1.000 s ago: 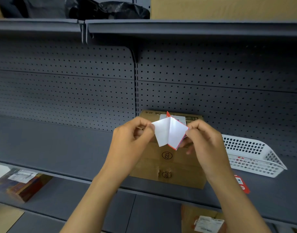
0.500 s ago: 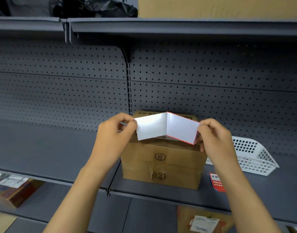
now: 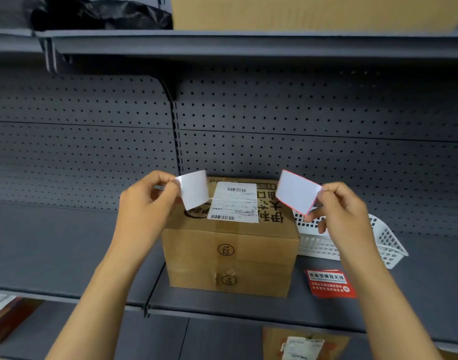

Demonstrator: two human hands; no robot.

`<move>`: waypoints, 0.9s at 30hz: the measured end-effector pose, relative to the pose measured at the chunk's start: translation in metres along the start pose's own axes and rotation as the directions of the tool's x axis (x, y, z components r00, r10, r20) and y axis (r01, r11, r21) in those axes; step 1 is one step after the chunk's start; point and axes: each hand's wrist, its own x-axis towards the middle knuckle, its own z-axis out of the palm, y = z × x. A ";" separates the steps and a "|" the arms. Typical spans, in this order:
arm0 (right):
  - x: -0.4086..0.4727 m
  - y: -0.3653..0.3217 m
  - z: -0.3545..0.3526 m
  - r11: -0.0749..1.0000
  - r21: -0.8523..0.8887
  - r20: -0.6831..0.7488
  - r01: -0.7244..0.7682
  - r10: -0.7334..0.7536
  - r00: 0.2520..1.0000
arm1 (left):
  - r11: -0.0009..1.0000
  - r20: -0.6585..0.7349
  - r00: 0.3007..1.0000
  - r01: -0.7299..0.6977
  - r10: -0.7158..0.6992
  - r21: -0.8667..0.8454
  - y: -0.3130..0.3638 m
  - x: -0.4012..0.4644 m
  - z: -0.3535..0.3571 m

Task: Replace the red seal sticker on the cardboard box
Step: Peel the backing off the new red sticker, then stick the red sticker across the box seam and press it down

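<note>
hands (image 3: 144, 203) (image 3: 344, 211) each pinch one white sheet (image 3: 195, 189) (image 3: 296, 192) above one cardboard box (image 3: 230, 250).

Lower right I see a white plastic basket (image 3: 352, 245) on the grey shelf (image 3: 54, 250) | upper left a black bag (image 3: 100, 14) on the top shelf (image 3: 248, 40) | centre the pegboard back panel (image 3: 300, 120) | bottom edge a labelled parcel (image 3: 304, 345) below.

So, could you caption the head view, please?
Left hand holds peeled backing, right hand the red-edged sticker, above the cardboard box.
</note>
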 end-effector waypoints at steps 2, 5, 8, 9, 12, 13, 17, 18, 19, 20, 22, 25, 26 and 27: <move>0.007 0.004 -0.011 1.000 0.008 -0.032 -0.002 0.002 1.000 | 1.000 -0.006 1.000 -0.006 0.006 -0.016 0.003 0.000 0.003; 0.024 0.017 -0.030 0.999 -0.007 -0.082 -0.033 0.032 0.996 | 0.998 -0.012 1.000 -0.030 0.029 -0.053 0.007 -0.002 0.008; 0.042 0.041 -0.050 0.993 -0.050 -0.113 -0.109 0.103 0.988 | 0.994 -0.018 0.998 -0.064 0.063 -0.087 0.013 -0.006 0.015; 0.048 0.051 -0.055 0.988 -0.066 -0.115 -0.137 0.128 0.985 | 0.991 -0.019 0.997 -0.077 0.076 -0.105 0.015 -0.008 0.018; 0.064 0.076 -0.064 0.967 -0.165 -0.101 -0.194 0.179 0.979 | 0.984 -0.005 0.995 -0.103 0.104 -0.148 0.020 -0.013 0.026; 0.068 0.084 -0.065 0.954 -0.214 -0.094 -0.211 0.195 0.976 | 0.982 0.004 0.994 -0.112 0.114 -0.153 0.021 -0.015 0.028; 0.076 0.108 -0.065 0.887 -0.390 -0.075 -0.248 0.238 0.968 | 0.977 0.029 0.991 -0.123 0.130 -0.175 0.026 -0.023 0.035; 0.077 0.110 -0.065 0.876 -0.413 -0.078 -0.251 0.241 0.967 | 0.978 0.031 0.991 -0.122 0.129 -0.170 0.027 -0.024 0.036; 0.077 0.113 -0.064 0.867 -0.429 -0.084 -0.253 0.240 0.967 | 0.979 0.028 0.992 -0.120 0.127 -0.164 0.026 -0.026 0.036; 0.078 0.114 -0.064 0.861 -0.440 -0.090 -0.255 0.241 0.966 | 0.981 0.025 0.992 -0.117 0.123 -0.157 0.025 -0.026 0.036; 0.078 0.113 -0.063 0.854 -0.453 -0.109 -0.255 0.231 0.967 | 0.981 0.023 0.993 -0.109 0.114 -0.158 0.023 -0.028 0.035; 0.072 0.096 -0.058 0.875 -0.459 -0.158 -0.152 0.089 0.984 | 0.971 0.023 0.997 -0.068 0.075 -0.227 0.024 -0.029 0.033; 0.067 0.085 -0.054 0.891 -0.450 -0.150 -0.062 -0.007 0.989 | 0.958 0.033 0.999 -0.018 0.029 -0.286 0.026 -0.029 0.032; 0.060 0.071 -0.046 0.899 -0.434 -0.122 0.055 -0.119 0.985 | 0.933 0.058 0.998 0.055 -0.037 -0.357 0.028 -0.029 0.032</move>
